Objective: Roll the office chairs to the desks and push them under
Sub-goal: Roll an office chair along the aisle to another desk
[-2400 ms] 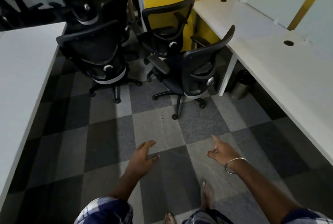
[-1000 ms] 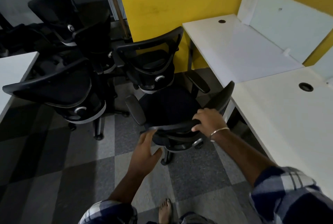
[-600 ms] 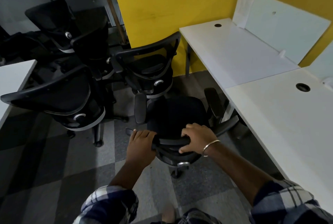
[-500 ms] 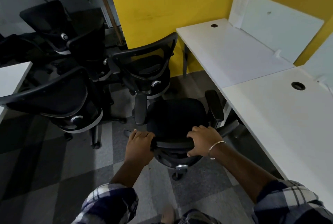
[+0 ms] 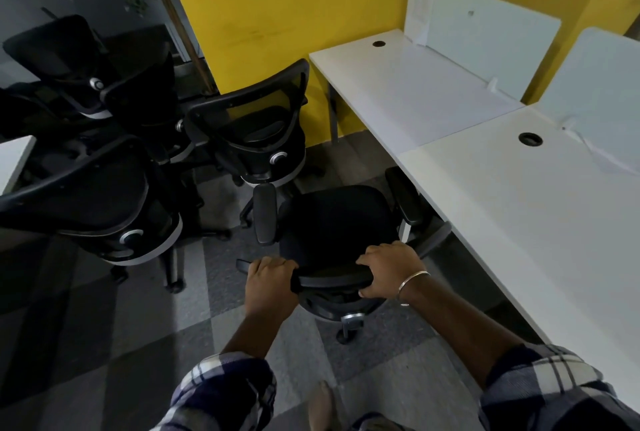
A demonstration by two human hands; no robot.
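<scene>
Grey checkered carpet floor [image 5: 145,333] under my feet carries the black office chairs: the one nearest me [image 5: 337,222] beside the white desks [image 5: 519,208], three more [image 5: 104,205] crowded to my left.

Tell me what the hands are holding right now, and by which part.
Both the left hand and the right hand grip the top rail of the backrest of the nearest office chair, one at each end.
</scene>
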